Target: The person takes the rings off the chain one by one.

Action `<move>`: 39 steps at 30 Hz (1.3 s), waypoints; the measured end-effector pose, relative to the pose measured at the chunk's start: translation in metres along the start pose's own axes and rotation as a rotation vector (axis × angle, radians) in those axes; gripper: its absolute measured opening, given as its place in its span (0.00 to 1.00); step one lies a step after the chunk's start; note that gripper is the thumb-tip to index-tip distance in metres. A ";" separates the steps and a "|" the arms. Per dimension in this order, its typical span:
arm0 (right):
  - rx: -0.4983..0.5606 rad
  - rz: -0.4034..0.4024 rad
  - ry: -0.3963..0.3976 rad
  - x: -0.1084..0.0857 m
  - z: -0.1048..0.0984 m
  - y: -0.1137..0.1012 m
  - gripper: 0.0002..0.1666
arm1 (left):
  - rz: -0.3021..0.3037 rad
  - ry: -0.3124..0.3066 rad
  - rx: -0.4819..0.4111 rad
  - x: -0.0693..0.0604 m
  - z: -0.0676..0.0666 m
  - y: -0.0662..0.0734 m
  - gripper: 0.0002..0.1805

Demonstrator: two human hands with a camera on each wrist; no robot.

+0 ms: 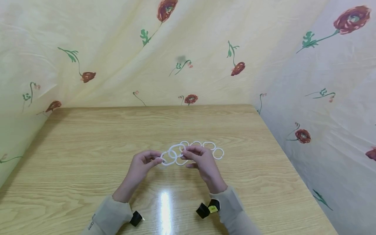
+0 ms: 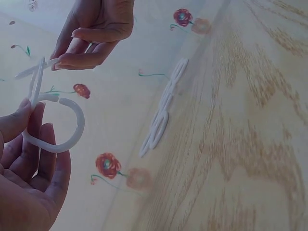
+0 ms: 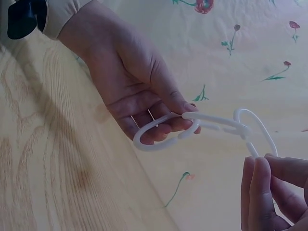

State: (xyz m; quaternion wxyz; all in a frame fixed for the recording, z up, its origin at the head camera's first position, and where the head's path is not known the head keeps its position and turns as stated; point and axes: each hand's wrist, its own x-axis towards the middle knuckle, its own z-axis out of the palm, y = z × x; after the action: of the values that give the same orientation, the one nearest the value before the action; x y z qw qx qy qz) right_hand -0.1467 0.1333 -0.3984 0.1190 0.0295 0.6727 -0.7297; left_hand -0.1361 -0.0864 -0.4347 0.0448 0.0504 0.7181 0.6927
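Thumb and fingers of my left hand [image 1: 142,165] pinch a white plastic C-shaped ring [image 2: 79,127], which has a small gap in its loop. Linked through it is a second white ring [image 3: 211,118]. A third white ring [image 3: 263,126] hangs on the far end of that one, pinched by my right hand [image 1: 204,163]. The three links are held up above the table between both hands. Behind my right hand, a chain of several similar white rings [image 1: 218,158] lies on the table, partly hidden by that hand.
The wooden table [image 1: 88,137] spreads around both hands, with a bright light reflection [image 1: 165,212] near its front. Flowered cloth [image 1: 117,65] hangs behind the table and along its sides. Black wrist cameras [image 1: 202,211] sit on both sleeves.
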 end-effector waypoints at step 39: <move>0.282 0.215 -0.259 0.015 0.014 0.017 0.20 | 0.139 -0.097 0.041 -0.003 0.003 -0.004 0.13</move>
State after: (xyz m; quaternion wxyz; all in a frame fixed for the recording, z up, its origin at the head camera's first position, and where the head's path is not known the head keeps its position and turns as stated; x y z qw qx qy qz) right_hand -0.1557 0.1163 -0.4167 0.2765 0.0235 0.5361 -0.7973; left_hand -0.1333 -0.0838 -0.4387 0.0301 0.1345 0.7240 0.6759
